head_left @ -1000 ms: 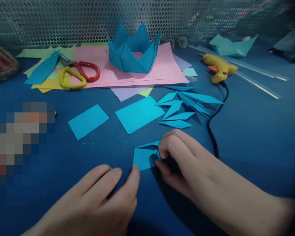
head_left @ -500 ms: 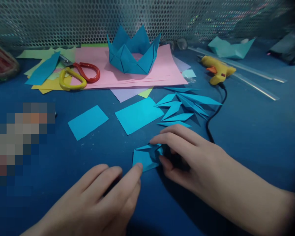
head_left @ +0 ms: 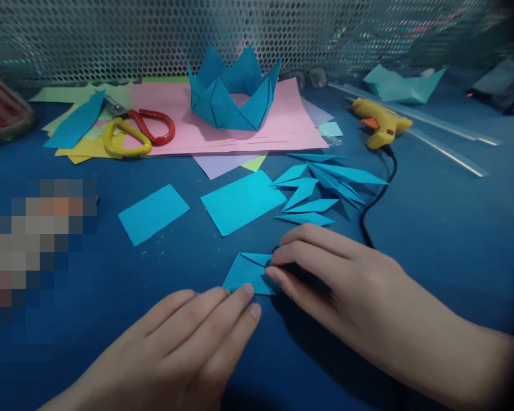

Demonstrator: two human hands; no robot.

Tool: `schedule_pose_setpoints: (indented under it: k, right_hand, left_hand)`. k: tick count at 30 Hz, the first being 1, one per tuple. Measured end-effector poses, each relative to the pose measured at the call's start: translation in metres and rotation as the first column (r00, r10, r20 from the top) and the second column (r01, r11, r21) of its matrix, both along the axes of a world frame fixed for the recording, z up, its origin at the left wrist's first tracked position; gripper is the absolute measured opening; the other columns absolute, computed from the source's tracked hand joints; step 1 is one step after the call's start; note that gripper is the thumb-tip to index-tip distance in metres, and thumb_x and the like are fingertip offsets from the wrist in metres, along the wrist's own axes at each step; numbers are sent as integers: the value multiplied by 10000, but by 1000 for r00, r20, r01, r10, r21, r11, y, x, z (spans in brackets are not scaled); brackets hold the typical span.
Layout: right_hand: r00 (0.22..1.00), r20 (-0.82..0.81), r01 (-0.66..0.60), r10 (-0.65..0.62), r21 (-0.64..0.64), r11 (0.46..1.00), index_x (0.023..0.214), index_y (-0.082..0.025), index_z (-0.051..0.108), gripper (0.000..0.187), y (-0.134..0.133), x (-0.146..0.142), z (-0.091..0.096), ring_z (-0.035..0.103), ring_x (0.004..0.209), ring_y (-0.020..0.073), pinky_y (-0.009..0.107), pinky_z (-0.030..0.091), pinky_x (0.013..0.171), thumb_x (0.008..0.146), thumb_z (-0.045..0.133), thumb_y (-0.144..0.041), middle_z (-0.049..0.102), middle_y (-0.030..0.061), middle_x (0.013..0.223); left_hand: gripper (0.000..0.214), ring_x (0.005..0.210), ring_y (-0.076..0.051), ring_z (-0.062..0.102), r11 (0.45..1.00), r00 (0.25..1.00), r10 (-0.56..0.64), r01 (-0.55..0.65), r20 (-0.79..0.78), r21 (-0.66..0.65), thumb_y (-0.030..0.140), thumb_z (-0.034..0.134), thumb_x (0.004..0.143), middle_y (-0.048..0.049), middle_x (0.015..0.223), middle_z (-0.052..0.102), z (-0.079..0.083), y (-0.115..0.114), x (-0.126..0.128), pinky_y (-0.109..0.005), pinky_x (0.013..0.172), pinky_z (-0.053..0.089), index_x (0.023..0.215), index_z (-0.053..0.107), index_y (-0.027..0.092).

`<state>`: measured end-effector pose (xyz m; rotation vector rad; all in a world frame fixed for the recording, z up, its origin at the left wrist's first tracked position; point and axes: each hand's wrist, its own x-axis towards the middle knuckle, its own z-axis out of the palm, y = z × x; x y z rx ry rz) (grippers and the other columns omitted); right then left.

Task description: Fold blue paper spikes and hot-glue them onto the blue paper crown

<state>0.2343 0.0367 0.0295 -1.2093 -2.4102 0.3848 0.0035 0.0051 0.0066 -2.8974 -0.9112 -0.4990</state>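
A small blue paper piece (head_left: 248, 273), partly folded, lies on the dark blue table (head_left: 445, 240) in front of me. My left hand (head_left: 184, 348) rests flat with its fingers stretched out, and the fingertips press the paper's near edge. My right hand (head_left: 334, 274) comes in from the right, fingers close together, pressing down the paper's right side. Part of the paper is hidden under those fingers.
Two flat blue rectangles (head_left: 154, 212) (head_left: 242, 201) and several folded blue slivers (head_left: 321, 185) lie beyond. A blue paper crown (head_left: 233, 91) stands on pink sheets (head_left: 175, 123). Scissors (head_left: 132, 134) lie left, a yellow glue gun (head_left: 381, 123) with black cord (head_left: 377, 197) right. Mesh wall behind.
My right fingers have flattened the raised flap down onto the paper. My left fingers slid forward and right onto the paper's near edge. The paper now lies flatter.
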Motion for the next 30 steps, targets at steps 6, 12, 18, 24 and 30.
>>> schedule_pose_setpoints:
  k: [6,12,18,24,30]
  right_hand:
    - [1000,22,-9,9,-33,999,1032,-130,649,166,3,-2,-3,642,738,199,324,557,633,970,517,-210,625,58,878]
    - [994,88,-66,59,85,994,1240,-117,639,324,5,-6,-8,653,659,193,309,548,545,1004,431,-196,641,73,895]
    - [988,112,-121,110,95,988,1251,-126,650,370,10,-6,-11,639,652,184,293,525,534,977,404,-89,646,82,896]
    - [980,-145,-141,134,-37,989,1111,-88,657,255,12,-11,-14,625,911,168,273,533,786,954,458,-78,629,103,1017]
    - [959,-241,-178,152,-87,980,984,-97,643,112,14,-11,-9,617,864,103,164,499,768,944,540,-119,634,50,908]
  left_hand:
    - [502,1178,-227,581,996,991,81,-83,-111,-16,294,525,862,-39,1339,637,-1,-6,1,-353,1033,428,1362,554,269]
    - [491,1219,-237,565,997,991,74,-78,-111,-26,295,513,867,-32,1325,649,-3,-8,1,-374,1043,429,1356,563,281]
    - [381,1168,-103,558,1000,1000,-18,18,-5,-10,204,380,959,113,1292,667,-1,-2,-2,-236,976,396,1204,658,295]
    - [387,1164,-112,552,999,999,-44,44,0,13,320,337,997,95,1238,699,-3,-3,-3,-243,956,393,1189,670,277]
    - [405,1199,-122,524,998,997,-63,64,-41,23,397,328,1012,90,1251,693,0,-2,-3,-265,973,379,1200,664,272]
